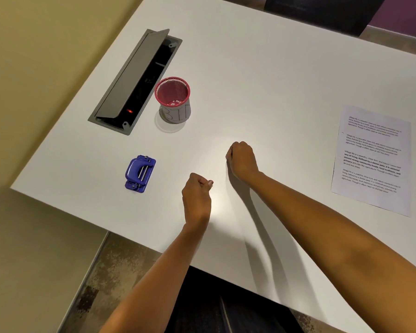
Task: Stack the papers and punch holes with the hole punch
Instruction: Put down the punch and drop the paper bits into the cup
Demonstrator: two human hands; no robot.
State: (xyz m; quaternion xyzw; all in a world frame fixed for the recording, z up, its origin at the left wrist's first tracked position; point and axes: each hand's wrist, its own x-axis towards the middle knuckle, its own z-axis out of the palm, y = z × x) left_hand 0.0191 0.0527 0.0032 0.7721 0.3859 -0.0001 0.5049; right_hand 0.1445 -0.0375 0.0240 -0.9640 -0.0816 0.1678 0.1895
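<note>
Papers (371,162) lie flat on the white table (262,80) at the person's right, well apart from both hands and from the hole punch (139,173). They appear as one squared stack, though the sheet count cannot be told. The stack's long axis runs from the near edge of the table toward the far edge, leaning slightly. The printed lines run across it, and the head of the page points away from the person. Two small marks on its left long edge may be punched holes, but they are too small to confirm. The hole punch rests at the person's left, near the table edge, with its long axis also running near to far. Which end carries the slot cannot be told. The left hand (197,192) and the right hand (241,157) are both over the middle of the table between punch and papers. Each is curled into a fist with nothing visible in its grasp. Judgement: no step is actively in hand. If the edge marks are not holes, the next move calls for bringing stack and punch together, feeding the left long edge squarely into the slot, and pressing the lever. A red mesh cup (173,99) stands beyond the punch with white specks inside.
</note>
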